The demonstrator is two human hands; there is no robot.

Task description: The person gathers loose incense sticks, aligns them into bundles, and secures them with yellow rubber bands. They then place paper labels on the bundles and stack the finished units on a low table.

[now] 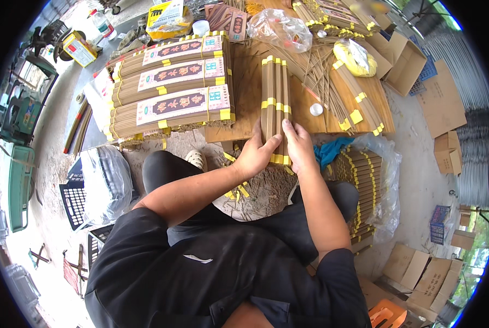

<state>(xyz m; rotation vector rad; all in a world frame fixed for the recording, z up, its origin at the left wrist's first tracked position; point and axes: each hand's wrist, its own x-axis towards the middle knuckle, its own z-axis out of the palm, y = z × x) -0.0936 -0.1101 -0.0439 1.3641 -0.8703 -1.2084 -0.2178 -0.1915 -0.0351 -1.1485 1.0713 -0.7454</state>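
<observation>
Both my hands grip a set of brown incense stick bundles (275, 90) bound with yellow paper bands, lying at the front edge of a wooden table. My left hand (258, 150) is wrapped round its left side, thumb on top. My right hand (299, 143) clasps the right side near the lower end. To the left are stacked incense packs (171, 79) with pink printed labels, tied with thin yellow bands. Loose incense sticks (318, 82) and another yellow-banded bundle (359, 95) lie to the right, beside a small white round cap (316, 110).
Clear plastic wrap (281, 30) and a yellow bag (356, 59) are on the wooden table (244, 104). Below right, many banded bundles (364, 186) stand in a plastic-lined container. Black crates (74, 199) sit left; cardboard boxes (405, 57) stand right. Yellow paper scraps (236, 191) litter the floor.
</observation>
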